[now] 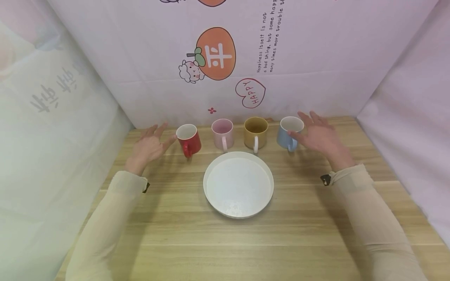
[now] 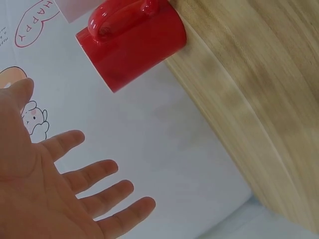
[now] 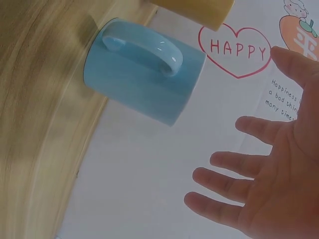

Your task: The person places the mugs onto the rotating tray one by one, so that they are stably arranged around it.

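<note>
Four is too many to count here, so several mugs stand upright in a row: a red mug (image 1: 189,139), a pink mug (image 1: 223,134), a mustard-yellow mug (image 1: 255,133) and a light blue mug (image 1: 289,133). Left of the red mug is my left hand (image 1: 149,146), its fingers spread; the left wrist view shows a gap between hand and red mug (image 2: 134,45). My right hand (image 1: 321,134) is at the blue mug's right side, fingers spread, with space between it and the blue mug (image 3: 144,72) in the right wrist view. Neither hand holds anything.
A round white tray (image 1: 239,185) lies on the wooden table (image 1: 232,249) in front of the mugs. Close behind the mugs rises a white printed cloth (image 1: 158,93). More white cloth hangs at the left and right sides.
</note>
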The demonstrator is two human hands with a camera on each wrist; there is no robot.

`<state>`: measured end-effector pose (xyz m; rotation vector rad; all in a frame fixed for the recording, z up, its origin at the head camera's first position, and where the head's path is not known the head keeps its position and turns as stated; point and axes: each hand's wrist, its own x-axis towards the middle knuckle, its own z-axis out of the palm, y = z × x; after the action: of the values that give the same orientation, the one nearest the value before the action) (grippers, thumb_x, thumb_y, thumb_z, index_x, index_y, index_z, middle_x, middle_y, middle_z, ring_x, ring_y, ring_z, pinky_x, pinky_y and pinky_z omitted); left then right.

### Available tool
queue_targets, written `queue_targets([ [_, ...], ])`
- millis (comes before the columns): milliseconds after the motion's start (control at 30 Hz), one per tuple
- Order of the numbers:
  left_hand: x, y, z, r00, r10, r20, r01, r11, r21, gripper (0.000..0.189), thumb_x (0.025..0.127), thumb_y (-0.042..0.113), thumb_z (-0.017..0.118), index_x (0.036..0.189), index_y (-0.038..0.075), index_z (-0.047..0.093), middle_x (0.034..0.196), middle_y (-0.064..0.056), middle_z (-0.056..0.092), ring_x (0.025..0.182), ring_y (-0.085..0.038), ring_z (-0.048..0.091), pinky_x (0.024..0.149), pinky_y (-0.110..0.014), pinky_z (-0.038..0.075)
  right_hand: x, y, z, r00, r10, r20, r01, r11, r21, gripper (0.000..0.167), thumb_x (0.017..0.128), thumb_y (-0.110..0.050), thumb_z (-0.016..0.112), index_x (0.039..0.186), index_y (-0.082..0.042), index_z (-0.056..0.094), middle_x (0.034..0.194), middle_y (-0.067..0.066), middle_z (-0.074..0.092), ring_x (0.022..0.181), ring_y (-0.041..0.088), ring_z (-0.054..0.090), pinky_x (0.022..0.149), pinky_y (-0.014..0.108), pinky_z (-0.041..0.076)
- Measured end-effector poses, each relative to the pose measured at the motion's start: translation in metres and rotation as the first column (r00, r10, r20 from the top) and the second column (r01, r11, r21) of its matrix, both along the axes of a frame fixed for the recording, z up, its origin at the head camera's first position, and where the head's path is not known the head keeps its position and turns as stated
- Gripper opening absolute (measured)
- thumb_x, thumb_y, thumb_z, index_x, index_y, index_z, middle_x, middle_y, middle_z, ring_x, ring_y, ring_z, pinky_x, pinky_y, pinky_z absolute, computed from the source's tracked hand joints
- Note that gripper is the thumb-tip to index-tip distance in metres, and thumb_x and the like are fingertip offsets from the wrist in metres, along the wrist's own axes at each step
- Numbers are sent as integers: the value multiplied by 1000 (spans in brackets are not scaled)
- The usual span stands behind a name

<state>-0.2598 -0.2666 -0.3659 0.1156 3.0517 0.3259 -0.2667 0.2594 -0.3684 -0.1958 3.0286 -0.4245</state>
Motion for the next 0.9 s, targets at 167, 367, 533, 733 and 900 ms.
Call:
queue_targets([
  [167, 0, 0, 0, 1000, -5, -22, 6, 1000, 12, 79, 99, 70, 29, 162, 25, 11, 165, -23, 18, 151, -48, 16, 113, -72, 27, 0, -1, 0, 1000, 8, -24, -9, 1000, -21, 96, 93, -76, 37, 161, -12, 13, 163, 32, 9, 150, 54, 10, 113, 76, 15],
  [367, 0, -1, -1, 999, -17, -36, 17, 1000, 12, 78, 99, 69, 29, 161, 22, 17, 164, -21, 22, 150, -47, 20, 116, -68, 28, -1, -3, 0, 998, 26, -64, -28, 999, -25, 91, 95, -70, 42, 159, -8, 21, 160, 33, 20, 148, 52, 16, 115, 73, 19],
  [533, -1, -1, -2, 1000, -17, -25, 17, 1000, 8, 83, 96, 75, 24, 161, 23, 19, 165, -19, 24, 147, -49, 25, 114, -69, 29, -1, -3, -3, 992, 37, -118, -42, 998, -40, 84, 96, -63, 48, 155, -5, 30, 154, 31, 34, 144, 50, 27, 115, 67, 25],
  [733, -2, -1, -3, 999, -27, -27, 28, 999, 26, 81, 98, 70, 35, 160, 19, 24, 163, -20, 27, 148, -47, 26, 117, -65, 28, -1, -5, -5, 992, 11, -124, -19, 998, -61, 82, 96, -63, 48, 154, -8, 32, 152, 29, 37, 139, 54, 32, 106, 70, 35],
  [900, 0, -2, -4, 998, -34, -46, 36, 999, 36, 85, 95, 73, 37, 158, 16, 28, 162, -19, 31, 148, -43, 29, 117, -64, 30, 0, -5, -6, 994, 7, -110, -15, 998, -68, 81, 96, -62, 47, 155, -8, 32, 153, 29, 37, 140, 53, 33, 106, 70, 35],
])
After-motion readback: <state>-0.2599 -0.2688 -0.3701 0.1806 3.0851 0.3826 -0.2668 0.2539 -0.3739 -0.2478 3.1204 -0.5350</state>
